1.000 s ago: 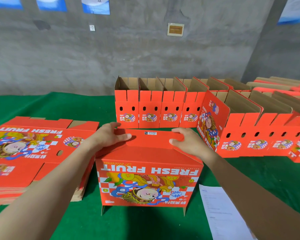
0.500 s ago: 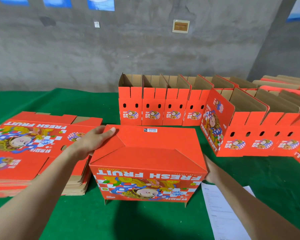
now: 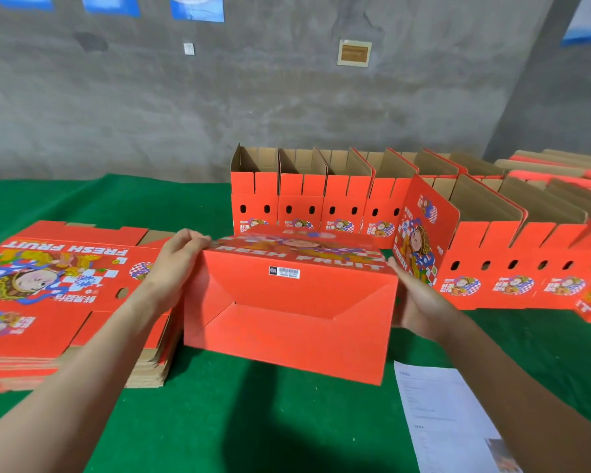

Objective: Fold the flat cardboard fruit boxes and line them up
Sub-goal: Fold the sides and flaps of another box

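Note:
A folded red fruit box [image 3: 287, 319] is held between my hands above the green table, tipped so its closed bottom with a barcode label faces me. My left hand [image 3: 178, 257] grips its upper left corner, fingers curled over the edge. My right hand [image 3: 413, 302] holds the right end, partly hidden behind the box. A stack of flat printed boxes [image 3: 58, 295] lies at the left. Behind, a row of folded open boxes [image 3: 307, 206] stands along the back, and a second row [image 3: 512, 268] runs off to the right.
The table is covered in green felt [image 3: 253, 421]. A printed white paper sheet [image 3: 447, 418] lies at the front right, under my right forearm. A grey concrete wall [image 3: 287, 97] rises behind the table.
The box stood on the table with its bottom up while my hands pressed the flaps; now it is lifted and tipped toward me, with each hand moved to an end.

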`<state>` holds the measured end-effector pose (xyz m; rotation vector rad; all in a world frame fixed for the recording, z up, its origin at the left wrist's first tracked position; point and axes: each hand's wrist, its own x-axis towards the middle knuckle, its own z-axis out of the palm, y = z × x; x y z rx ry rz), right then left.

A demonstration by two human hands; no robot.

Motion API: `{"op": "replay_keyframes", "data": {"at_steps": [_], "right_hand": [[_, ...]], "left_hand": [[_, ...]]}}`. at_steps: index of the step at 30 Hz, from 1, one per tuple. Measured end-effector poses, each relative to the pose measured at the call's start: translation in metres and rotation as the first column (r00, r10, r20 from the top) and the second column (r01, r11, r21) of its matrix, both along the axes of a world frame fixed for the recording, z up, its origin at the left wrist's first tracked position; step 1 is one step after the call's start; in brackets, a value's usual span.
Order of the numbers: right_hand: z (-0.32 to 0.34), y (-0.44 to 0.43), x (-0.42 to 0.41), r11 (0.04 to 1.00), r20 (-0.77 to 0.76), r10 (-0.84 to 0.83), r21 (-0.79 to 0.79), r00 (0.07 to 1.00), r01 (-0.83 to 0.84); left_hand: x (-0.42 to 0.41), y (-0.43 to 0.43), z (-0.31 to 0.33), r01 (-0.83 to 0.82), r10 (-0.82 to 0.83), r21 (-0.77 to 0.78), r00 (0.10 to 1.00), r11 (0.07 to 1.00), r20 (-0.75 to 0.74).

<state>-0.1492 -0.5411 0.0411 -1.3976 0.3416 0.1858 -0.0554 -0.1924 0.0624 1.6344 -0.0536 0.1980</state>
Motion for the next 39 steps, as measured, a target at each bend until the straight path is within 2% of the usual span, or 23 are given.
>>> {"op": "replay_keyframes", "data": {"at_steps": [2, 4, 6, 8, 9, 11, 12, 14, 20, 22, 26, 28, 31, 34, 36, 39], "right_hand": [[0.001, -0.005, -0.001, 1.000, 0.055, 0.011, 0.026, 0.998, -0.012], [0.002, -0.007, -0.002, 0.999, 0.126, 0.014, 0.030, 0.992, -0.018], [0.004, -0.003, -0.002, 1.000, 0.211, -0.003, -0.019, 0.977, 0.007], [0.002, 0.005, 0.000, 0.982, 0.311, -0.059, -0.152, 0.948, 0.111], [-0.001, 0.011, 0.002, 0.945, 0.379, -0.096, -0.256, 0.920, 0.204], [-0.013, 0.024, 0.007, 0.772, 0.534, -0.121, -0.479, 0.836, 0.418], [-0.022, 0.029, 0.009, 0.690, 0.614, -0.101, -0.524, 0.783, 0.500], [-0.046, 0.036, 0.014, 0.604, 0.703, -0.078, -0.531, 0.707, 0.595], [-0.109, 0.035, 0.027, 0.479, 0.544, -0.133, -0.697, 0.828, 0.535], [-0.119, 0.036, 0.029, 0.420, 0.486, -0.115, -0.767, 0.866, 0.486], [-0.127, 0.040, 0.032, 0.305, 0.470, -0.113, -0.823, 0.876, 0.480], [-0.127, 0.043, 0.035, 0.270, 0.380, -0.096, -0.880, 0.920, 0.392], [-0.124, 0.043, 0.046, 0.374, 0.261, -0.073, -0.888, 0.963, 0.269], [-0.125, 0.040, 0.057, 0.503, 0.262, -0.111, -0.817, 0.959, 0.281], [-0.126, 0.034, 0.063, 0.514, 0.275, -0.156, -0.797, 0.949, 0.316], [-0.125, 0.013, 0.075, 0.465, 0.253, -0.215, -0.823, 0.943, 0.327]], "left_hand": [[0.000, 0.000, -0.004, 0.057, -0.057, -0.055, 0.998, 0.997, -0.010], [0.000, 0.000, -0.009, 0.083, -0.083, -0.011, 0.997, 0.997, -0.007], [0.001, -0.003, -0.015, 0.108, -0.111, 0.140, 0.994, 0.984, 0.018], [0.002, -0.011, -0.022, 0.137, -0.143, 0.301, 0.990, 0.944, -0.003], [0.002, -0.016, -0.024, 0.135, -0.135, 0.361, 0.990, 0.923, -0.025], [0.000, -0.028, -0.028, 0.156, -0.144, 0.409, 0.988, 0.899, -0.061], [-0.001, -0.034, -0.029, 0.175, -0.161, 0.421, 0.984, 0.890, -0.070], [-0.004, -0.046, -0.032, 0.213, -0.197, 0.465, 0.977, 0.859, -0.084], [-0.010, -0.092, -0.031, 0.328, -0.327, 0.524, 0.940, 0.786, -0.097], [-0.010, -0.112, -0.025, 0.366, -0.378, 0.498, 0.922, 0.786, -0.082], [-0.004, -0.152, -0.005, 0.393, -0.463, 0.464, 0.885, 0.794, 0.041], [0.004, -0.170, 0.001, 0.399, -0.460, 0.453, 0.887, 0.797, 0.027], [0.019, -0.192, 0.003, 0.390, -0.387, 0.524, 0.914, 0.757, -0.121], [0.029, -0.205, -0.004, 0.326, -0.280, 0.533, 0.945, 0.781, -0.168], [0.034, -0.214, -0.010, 0.288, -0.257, 0.516, 0.957, 0.807, -0.132], [0.042, -0.233, -0.013, 0.395, -0.407, 0.519, 0.908, 0.758, -0.098]]}}
